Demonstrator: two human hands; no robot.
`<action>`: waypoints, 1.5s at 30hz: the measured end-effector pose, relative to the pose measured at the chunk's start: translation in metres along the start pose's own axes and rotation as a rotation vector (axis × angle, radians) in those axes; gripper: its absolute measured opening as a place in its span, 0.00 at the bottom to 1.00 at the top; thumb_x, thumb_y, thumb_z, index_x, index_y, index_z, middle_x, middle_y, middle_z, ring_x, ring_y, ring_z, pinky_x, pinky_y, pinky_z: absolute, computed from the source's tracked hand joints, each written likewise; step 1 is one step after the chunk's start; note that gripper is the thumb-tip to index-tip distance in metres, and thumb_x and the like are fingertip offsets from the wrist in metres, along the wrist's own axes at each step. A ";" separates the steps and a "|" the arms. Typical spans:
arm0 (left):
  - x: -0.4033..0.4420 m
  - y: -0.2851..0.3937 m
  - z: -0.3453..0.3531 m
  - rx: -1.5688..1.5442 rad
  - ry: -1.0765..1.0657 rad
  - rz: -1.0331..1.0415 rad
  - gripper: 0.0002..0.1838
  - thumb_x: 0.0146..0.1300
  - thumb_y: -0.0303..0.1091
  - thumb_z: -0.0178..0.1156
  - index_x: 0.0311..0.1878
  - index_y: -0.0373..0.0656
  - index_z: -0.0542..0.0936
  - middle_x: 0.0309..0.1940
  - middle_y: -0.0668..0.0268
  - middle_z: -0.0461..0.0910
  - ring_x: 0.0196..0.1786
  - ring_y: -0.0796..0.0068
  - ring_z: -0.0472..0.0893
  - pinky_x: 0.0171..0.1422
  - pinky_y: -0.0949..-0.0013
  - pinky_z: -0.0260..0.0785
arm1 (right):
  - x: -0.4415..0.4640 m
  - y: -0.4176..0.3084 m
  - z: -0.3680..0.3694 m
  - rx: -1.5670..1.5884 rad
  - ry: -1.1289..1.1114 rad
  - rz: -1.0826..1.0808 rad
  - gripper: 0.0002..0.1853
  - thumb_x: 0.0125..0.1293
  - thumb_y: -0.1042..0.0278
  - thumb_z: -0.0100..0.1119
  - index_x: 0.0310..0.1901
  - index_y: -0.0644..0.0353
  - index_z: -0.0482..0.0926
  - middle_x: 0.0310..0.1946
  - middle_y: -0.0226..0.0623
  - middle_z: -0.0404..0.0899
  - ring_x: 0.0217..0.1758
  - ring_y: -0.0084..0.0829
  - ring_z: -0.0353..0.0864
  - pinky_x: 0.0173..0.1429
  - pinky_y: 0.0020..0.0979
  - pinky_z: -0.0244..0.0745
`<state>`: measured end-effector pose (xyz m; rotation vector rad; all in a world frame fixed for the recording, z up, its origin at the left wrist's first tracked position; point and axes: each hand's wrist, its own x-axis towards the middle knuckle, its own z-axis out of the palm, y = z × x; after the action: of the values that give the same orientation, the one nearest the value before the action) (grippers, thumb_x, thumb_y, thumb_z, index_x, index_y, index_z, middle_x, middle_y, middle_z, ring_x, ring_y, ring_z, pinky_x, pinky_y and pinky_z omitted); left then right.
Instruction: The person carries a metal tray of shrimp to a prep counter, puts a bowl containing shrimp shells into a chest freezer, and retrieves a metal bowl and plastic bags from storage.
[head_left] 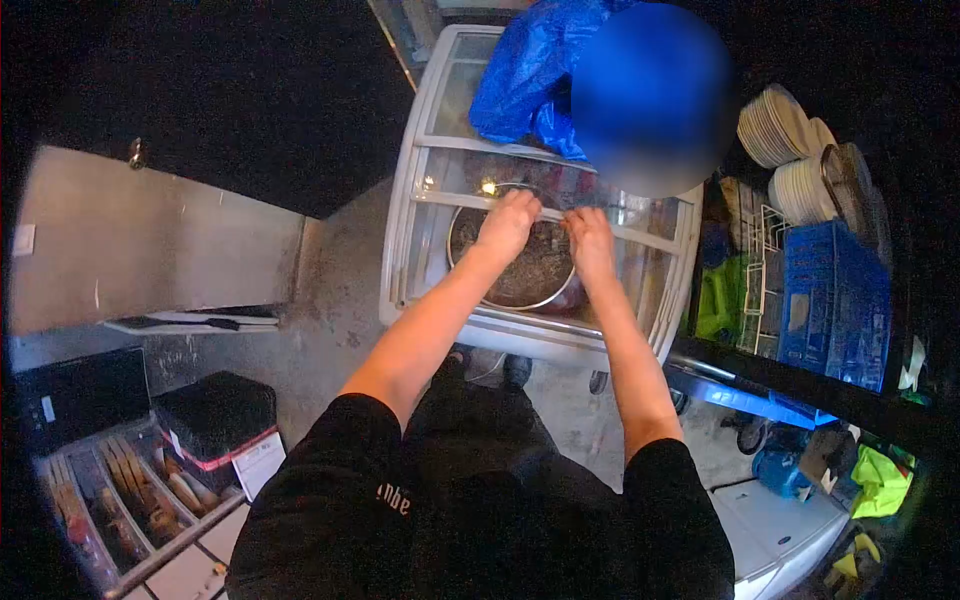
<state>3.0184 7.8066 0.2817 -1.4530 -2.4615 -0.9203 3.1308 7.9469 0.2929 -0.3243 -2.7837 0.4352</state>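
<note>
Both my arms reach forward over a white chest freezer (398,230) with glass panels in its top. My left hand (510,222) has its fingers curled at the pale crossbar of the sliding glass lid (640,238). A short way to its right, my right hand (590,236) is closed at the same bar. Under and between the hands lies a wide round metal pot (525,270) with a bright rim and dark, lumpy contents. My left hand covers part of its far side. I cannot tell whether the pot is below the glass or in the opening.
A crumpled blue plastic bag (525,75) lies on the freezer's far end, beside a blurred blue patch. Stacked white plates (775,128) and a blue crate (830,305) stand right. Lower left is a cutlery tray (150,540) near a black box (215,420). A white container (785,525) stands lower right.
</note>
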 end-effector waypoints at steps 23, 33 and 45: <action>-0.131 0.062 -0.016 -0.004 -0.152 -0.020 0.08 0.51 0.28 0.51 0.34 0.38 0.75 0.36 0.60 0.73 0.45 0.61 0.73 0.50 0.64 0.70 | -0.130 -0.052 -0.011 0.054 0.000 -0.087 0.13 0.49 0.79 0.53 0.38 0.63 0.80 0.36 0.40 0.76 0.40 0.41 0.74 0.46 0.37 0.73; -0.176 0.071 -0.005 -0.054 -0.119 -0.017 0.08 0.54 0.30 0.50 0.33 0.39 0.76 0.36 0.60 0.73 0.45 0.63 0.74 0.49 0.64 0.71 | -0.163 -0.062 -0.006 0.003 -0.083 -0.067 0.07 0.54 0.76 0.59 0.36 0.63 0.81 0.35 0.40 0.78 0.40 0.42 0.76 0.46 0.38 0.73; -0.342 -0.020 -0.178 -0.351 -0.093 -0.146 0.42 0.51 0.38 0.66 0.68 0.41 0.57 0.61 0.51 0.63 0.65 0.49 0.62 0.69 0.44 0.54 | -0.153 -0.119 -0.035 -0.745 -0.864 0.341 0.20 0.57 0.61 0.62 0.50 0.62 0.78 0.50 0.52 0.76 0.54 0.49 0.75 0.59 0.43 0.69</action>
<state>3.1493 7.4432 0.2763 -1.4555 -2.5995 -1.4050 3.2636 7.8044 0.3235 -0.9773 -3.6461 -0.5840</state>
